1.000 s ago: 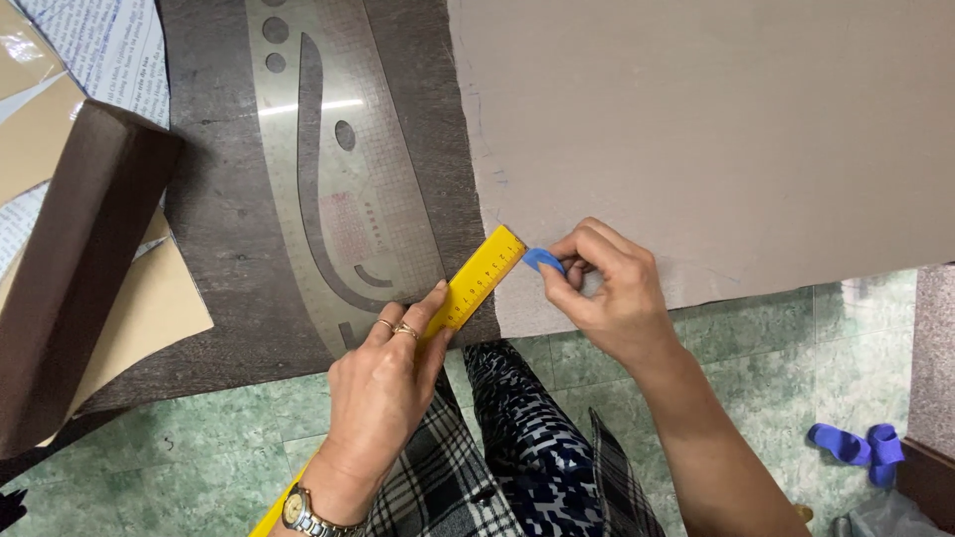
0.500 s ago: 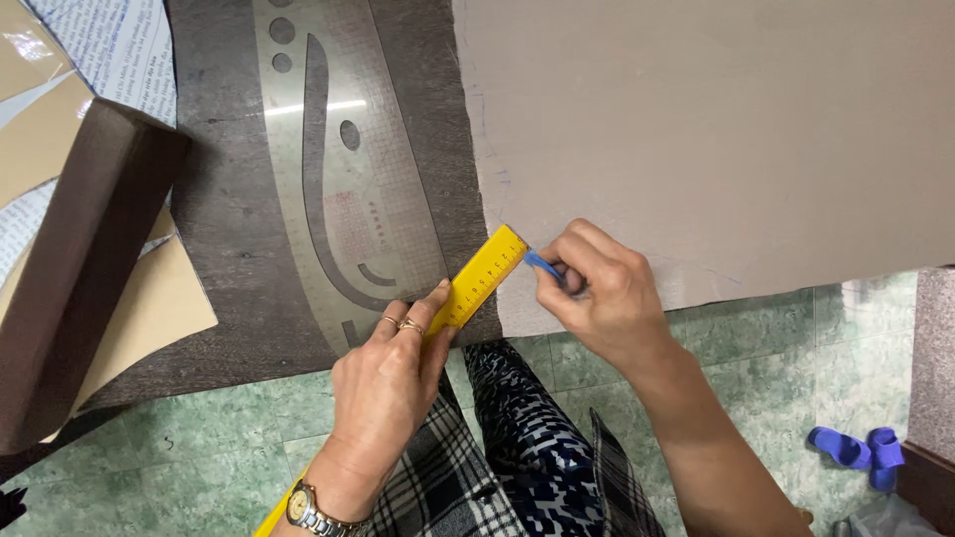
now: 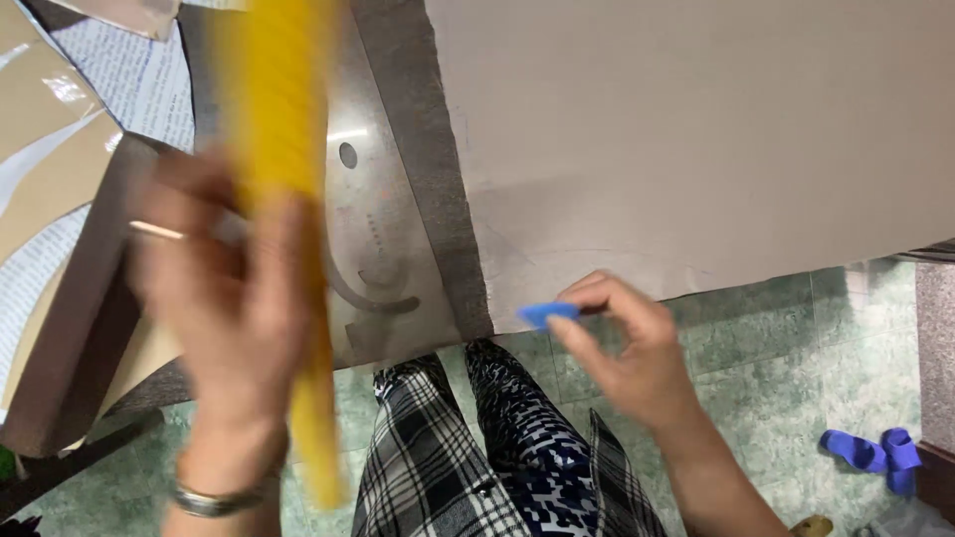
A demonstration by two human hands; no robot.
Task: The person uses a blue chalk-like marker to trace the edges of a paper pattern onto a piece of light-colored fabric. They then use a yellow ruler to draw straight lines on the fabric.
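Both hands are apart and each grips a tool. Our right hand (image 3: pixel 637 363) pinches a blue piece of tailor's chalk (image 3: pixel 547 314) between thumb and fingertips, its tip just off the near edge of the pale fabric sheet (image 3: pixel 696 139). Our left hand (image 3: pixel 224 298), motion-blurred, is closed around a yellow ruler (image 3: pixel 284 199) lifted above the table, upright across the view. Under and beyond the left hand lies a clear curved template (image 3: pixel 383 249) on a dark felt strip (image 3: pixel 438 169); farther left sit tan paper patterns (image 3: pixel 50 149). Below both hands we see green floor tiles (image 3: pixel 776 348). For clean marking, we judge the ruler should lie flat and be pressed firmly before the chalk runs along its edge.
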